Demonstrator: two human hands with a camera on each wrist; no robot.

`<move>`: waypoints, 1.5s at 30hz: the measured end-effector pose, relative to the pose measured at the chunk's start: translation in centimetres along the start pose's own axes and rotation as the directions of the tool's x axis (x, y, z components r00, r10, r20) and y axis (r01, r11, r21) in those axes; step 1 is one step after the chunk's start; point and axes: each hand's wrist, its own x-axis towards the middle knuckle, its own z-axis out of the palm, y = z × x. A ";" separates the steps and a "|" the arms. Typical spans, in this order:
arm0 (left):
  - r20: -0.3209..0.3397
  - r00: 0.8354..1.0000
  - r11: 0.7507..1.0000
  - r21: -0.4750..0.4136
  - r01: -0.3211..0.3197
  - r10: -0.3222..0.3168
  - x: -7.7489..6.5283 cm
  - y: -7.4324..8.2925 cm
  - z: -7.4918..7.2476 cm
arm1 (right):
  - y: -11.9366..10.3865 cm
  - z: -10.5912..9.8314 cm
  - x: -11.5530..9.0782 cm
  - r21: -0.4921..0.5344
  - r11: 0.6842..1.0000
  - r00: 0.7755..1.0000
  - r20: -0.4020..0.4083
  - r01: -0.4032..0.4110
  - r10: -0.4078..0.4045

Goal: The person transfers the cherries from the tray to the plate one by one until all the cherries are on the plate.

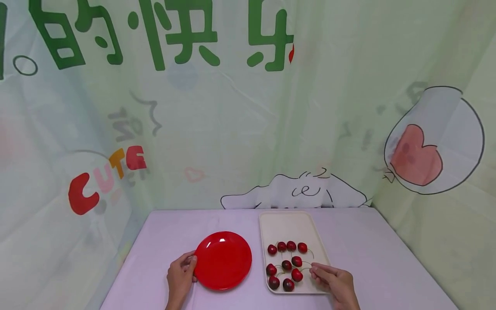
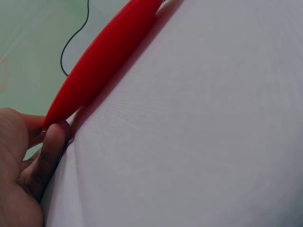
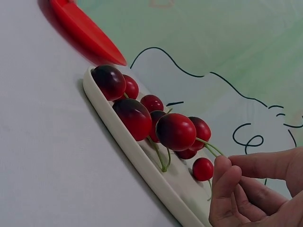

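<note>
My left hand [image 1: 181, 272] grips the left rim of a round red plate [image 1: 222, 261], thumb above and fingers under the edge. In the left wrist view the plate [image 2: 106, 59] shows edge-on. Over the right side of a cream tray [image 1: 290, 226], my right hand [image 1: 334, 280] pinches a cherry stem between thumb and forefinger. Two stems [image 3: 208, 144] run toward those fingertips in the right wrist view; whether both are pinched is hard to tell. The nearest cherry [image 3: 176, 131] is dark red and glossy. Several more cherries [image 1: 274, 282] lie in the tray.
The plate and tray stand side by side on a table with a pale lilac cloth [image 1: 364, 249]. Behind it hangs a printed curtain [image 1: 232, 129] with drawings and green characters. More curtain closes off both sides.
</note>
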 end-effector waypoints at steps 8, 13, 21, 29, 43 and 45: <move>-0.005 1.000 1.000 -0.001 -0.003 0.003 0.1 0.0 -0.1 | -0.6 0.6 -0.5 0.004 1.000 1.000 0.005 -0.004 0.004; -0.012 1.000 1.000 0.003 -0.001 0.001 0.2 0.0 -0.1 | -0.9 1.2 -0.9 0.013 1.000 0.999 0.025 0.020 -0.021; -0.011 1.000 1.000 -0.010 -0.019 0.019 0.0 0.2 0.2 | -1.5 2.1 -1.3 0.021 1.000 0.999 0.042 0.021 -0.022; -0.006 1.000 1.000 -0.001 -0.024 0.024 0.1 0.3 0.3 | -1.6 2.8 -1.3 0.011 1.000 0.999 0.050 0.017 -0.018; -0.004 1.000 1.000 -0.006 -0.026 0.026 0.0 0.0 0.2 | -1.1 4.7 -1.6 0.060 0.998 0.999 0.052 0.015 -0.018; -0.004 1.000 1.000 -0.006 -0.025 0.025 0.0 -0.2 0.2 | -1.0 4.9 -1.7 0.069 0.997 0.998 0.057 0.022 -0.026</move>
